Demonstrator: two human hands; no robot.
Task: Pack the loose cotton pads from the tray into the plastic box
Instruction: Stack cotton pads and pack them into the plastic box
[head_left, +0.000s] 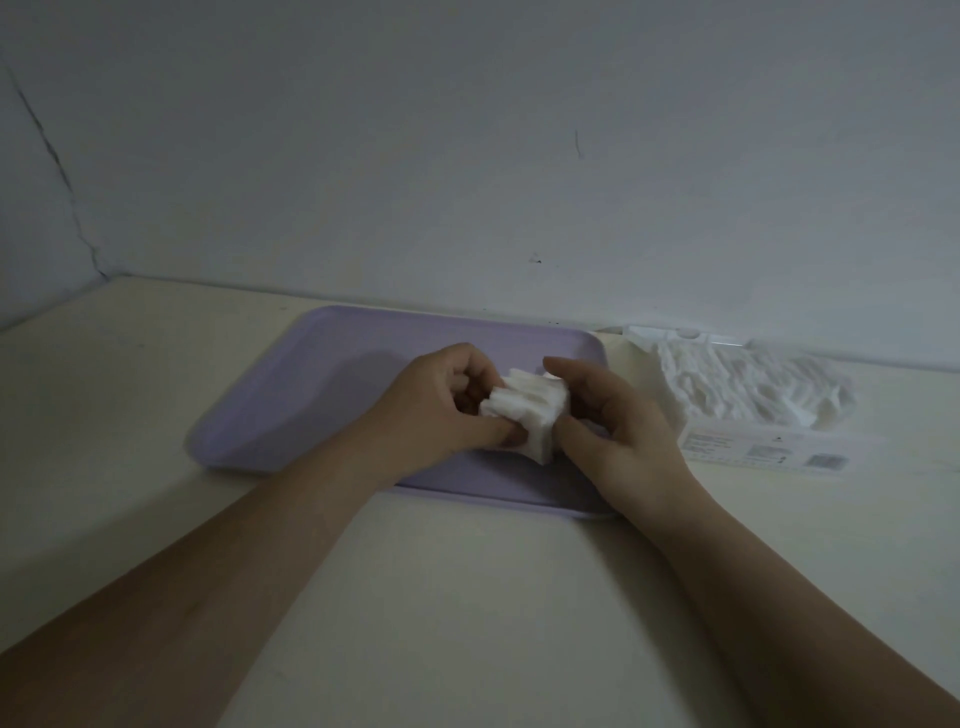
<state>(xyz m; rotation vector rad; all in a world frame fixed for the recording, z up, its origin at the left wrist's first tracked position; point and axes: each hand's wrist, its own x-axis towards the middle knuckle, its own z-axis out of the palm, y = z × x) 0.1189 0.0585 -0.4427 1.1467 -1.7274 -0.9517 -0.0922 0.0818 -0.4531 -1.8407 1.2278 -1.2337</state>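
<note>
On the cream worktop (467, 597), 2 bare forearms (270, 545) reach forward over the lilac tray (291, 405). Both the left hand (436, 410) and the right hand (623, 431) curl round 1 bunch of white pads (524, 415), over the tray's right half. Each grip is closed on 1 end of the bunch. Cannot tell if the bunch touches the tray. Just right of the tray sits the clear box (769, 447), heaped with more pads. Grey wall (467, 156) behind.

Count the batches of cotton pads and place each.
2. One stack is gripped between the left hand and right hand over the tray; one heap lies in the box, right of the tray. Hands may hide more.
</note>
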